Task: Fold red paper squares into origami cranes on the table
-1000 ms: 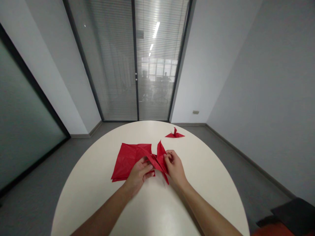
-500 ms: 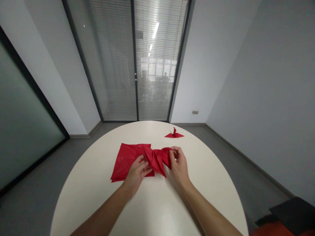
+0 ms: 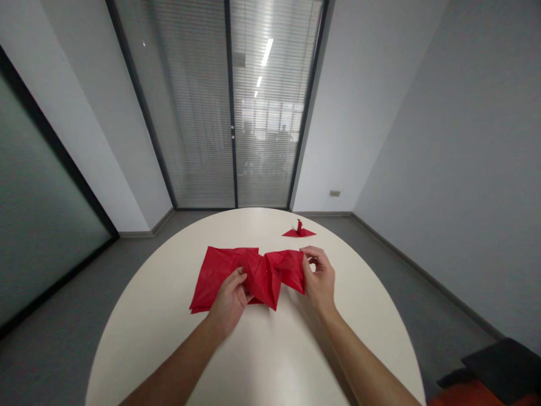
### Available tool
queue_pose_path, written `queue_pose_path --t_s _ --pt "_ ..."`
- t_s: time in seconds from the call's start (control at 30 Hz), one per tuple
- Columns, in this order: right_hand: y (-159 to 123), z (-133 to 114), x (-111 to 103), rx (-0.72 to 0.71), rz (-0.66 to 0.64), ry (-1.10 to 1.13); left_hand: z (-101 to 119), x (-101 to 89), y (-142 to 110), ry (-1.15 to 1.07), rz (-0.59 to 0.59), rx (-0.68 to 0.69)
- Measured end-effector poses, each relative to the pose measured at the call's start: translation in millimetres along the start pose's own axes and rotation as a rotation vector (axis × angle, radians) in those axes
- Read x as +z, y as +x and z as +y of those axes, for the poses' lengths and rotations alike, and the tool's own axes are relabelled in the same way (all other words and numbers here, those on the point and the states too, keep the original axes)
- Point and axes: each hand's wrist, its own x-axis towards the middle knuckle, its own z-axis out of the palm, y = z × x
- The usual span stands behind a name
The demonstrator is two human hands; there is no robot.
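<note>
Okay, table (image 3: 262, 369): pale top, curved edge, right in front of me.
Left hand (image 3: 230, 304): fingers curled, gripping the left part of the red paper (image 3: 268, 285); barely moved versus a second ago.
Right hand (image 3: 320, 279): thumb and fingers pinching the paper's right edge; has shifted right, so my hands are wider apart than before.
Red paper: stretched between both hands, above the middle of the table, heavily creased, one corner pointing toward me. A second ago it was a narrow folded shape with sharp tips; now opened out wider.
Red sheets (image 3: 213, 270): at least two layers lying on the table, behind and left of the held piece, partly hidden by it and by my left hand. Can't tell if they touch it. Same spot as earlier.
Crane (image 3: 299, 230): small red folded bird, wings spread, neck up, near the table's far edge, beyond my right hand. Unmoved.
Blinds (image 3: 203, 163): down, horizontal slats, past the table.
</note>
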Motion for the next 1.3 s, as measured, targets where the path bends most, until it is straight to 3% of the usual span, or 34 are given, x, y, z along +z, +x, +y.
queue_pose_path --t_s 0.1,0.3,0.53,0.83,1.0,1.17,1.3 --pt "1.4 -2.8 -2.1 -0.027 -0.002 0.008 2.2 0.4 -0.1 -0.019 0.001 0.000" --pt "0.7 1.5 -4.6 0.129 -0.002 0.092 8.4 4.6 -1.2 -0.109 -0.029 -0.012" --pt "-0.8 3.1 -3.1 0.205 -0.003 0.215 14.2 4.0 -0.4 -0.107 -0.038 -0.018" --pt "-4.3 -8.5 1.3 0.314 -0.212 0.490 11.7 4.1 -2.8 -0.136 0.033 0.077" --pt "-22.5 -13.7 13.5 0.461 -0.411 0.810 5.2 1.1 -1.1 -0.052 -0.046 0.123" --pt "-28.0 -23.1 21.7 0.647 -0.200 0.881 -2.3 -0.7 -5.4 0.042 -0.163 0.139" --pt "-18.9 -23.2 18.5 0.728 -0.148 0.949 -0.5 1.1 -9.7 -0.022 -0.173 0.140"
